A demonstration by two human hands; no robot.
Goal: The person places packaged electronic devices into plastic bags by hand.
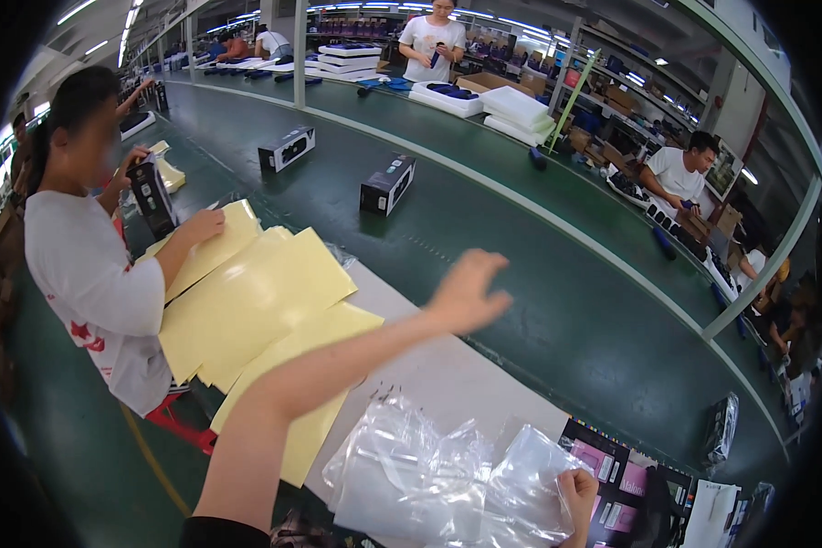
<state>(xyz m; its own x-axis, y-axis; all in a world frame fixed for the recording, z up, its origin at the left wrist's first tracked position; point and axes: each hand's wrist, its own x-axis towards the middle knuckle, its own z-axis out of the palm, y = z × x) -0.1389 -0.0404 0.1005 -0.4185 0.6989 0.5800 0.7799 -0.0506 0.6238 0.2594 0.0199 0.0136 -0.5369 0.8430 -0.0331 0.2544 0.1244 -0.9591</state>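
My left hand point(470, 294) reaches out over the near edge of the green conveyor belt point(521, 320), fingers apart and nothing in them. At the lower right, my right hand point(577, 504) pinches the edge of a clear plastic bag point(534, 466). That bag lies against a loose pile of clear plastic bags point(411, 470) on the pale tabletop point(443, 374). Beneath my left forearm, large yellow sheets point(265, 297) overlap along the table. Beyond my left hand, a dark printed box point(388, 184) stands on the belt, with a second dark box point(288, 149) farther left.
At the left a co-worker point(96, 237) holds a dark box point(151, 196) above the yellow sheets. Printed dark-and-pink cartons point(612, 479) sit beside my right hand. A plastic-wrapped box point(721, 429) lies on the belt at right. A metal rail point(521, 196) runs along the far side.
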